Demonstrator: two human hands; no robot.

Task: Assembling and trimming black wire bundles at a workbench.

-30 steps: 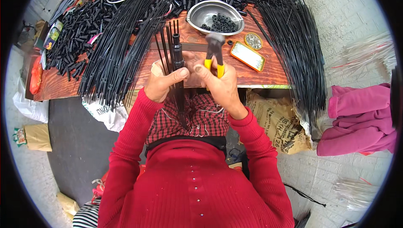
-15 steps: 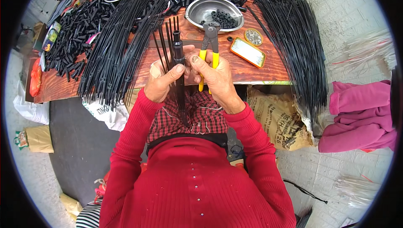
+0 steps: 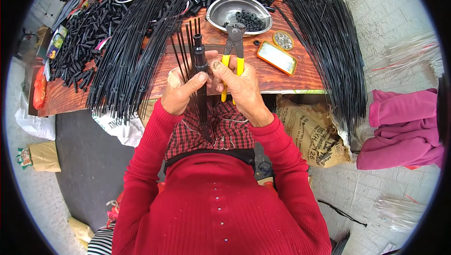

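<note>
My left hand (image 3: 181, 94) is closed around a black tubular fitting (image 3: 199, 55) and a bundle of thin black rods (image 3: 182, 50), held upright over my lap. The thumb presses on the fitting's lower part, and the rods' lower ends hang toward the checked cloth (image 3: 235, 135). In my right hand (image 3: 245, 88) is a pair of yellow-handled pliers (image 3: 240, 65), jaws up and close to a steel bowl (image 3: 230, 7). My right thumb lies over the handles. Both hands are side by side, fingertips near each other; the right fingers behind the pliers are partly hidden.
The bowl holds small black rings (image 3: 250, 21). Right of it on the wooden table (image 3: 300, 85) are a round tin (image 3: 283, 40) and a rectangular tin (image 3: 277, 58). Black rods (image 3: 127, 57) and fittings (image 3: 77, 43) heap at left; more rods (image 3: 336, 57) overhang the right edge.
</note>
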